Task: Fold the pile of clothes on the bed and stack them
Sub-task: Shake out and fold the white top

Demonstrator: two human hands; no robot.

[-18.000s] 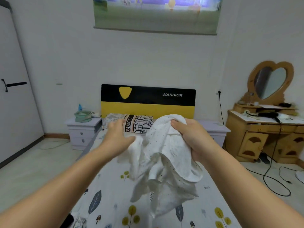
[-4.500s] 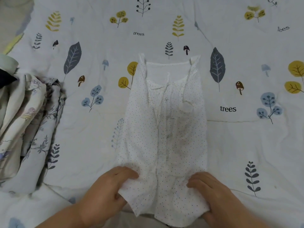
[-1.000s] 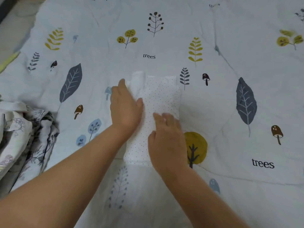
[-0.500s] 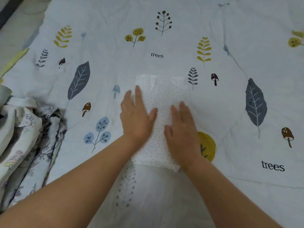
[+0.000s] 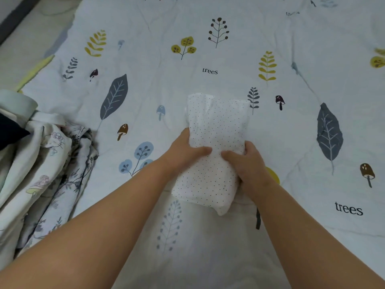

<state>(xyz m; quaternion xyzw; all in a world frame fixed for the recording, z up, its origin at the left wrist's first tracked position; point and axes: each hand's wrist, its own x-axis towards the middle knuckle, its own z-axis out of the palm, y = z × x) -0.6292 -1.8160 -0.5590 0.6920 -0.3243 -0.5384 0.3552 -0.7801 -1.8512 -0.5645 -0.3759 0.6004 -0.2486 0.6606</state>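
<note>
A folded white garment with small black dots [image 5: 216, 130] lies as a narrow bundle in the middle of the bed. My left hand [image 5: 183, 153] grips its left side, thumb on top and fingers tucked under the edge. My right hand [image 5: 248, 161] grips the right side the same way, thumb across the top. The near end of the bundle looks slightly raised off the sheet. A pile of unfolded clothes [image 5: 41, 174], pale with floral and cartoon prints, sits at the left edge of the bed.
The bed sheet [image 5: 208, 59] is white with printed leaves, mushrooms and the word "trees". Floor [image 5: 25, 28] shows at the top left past the bed's edge. A dark garment [image 5: 8, 130] peeks from the pile at far left.
Both hands were pressing flat on the folded garment; now they have slid to its sides and curled around it, lifting its near end a little.
</note>
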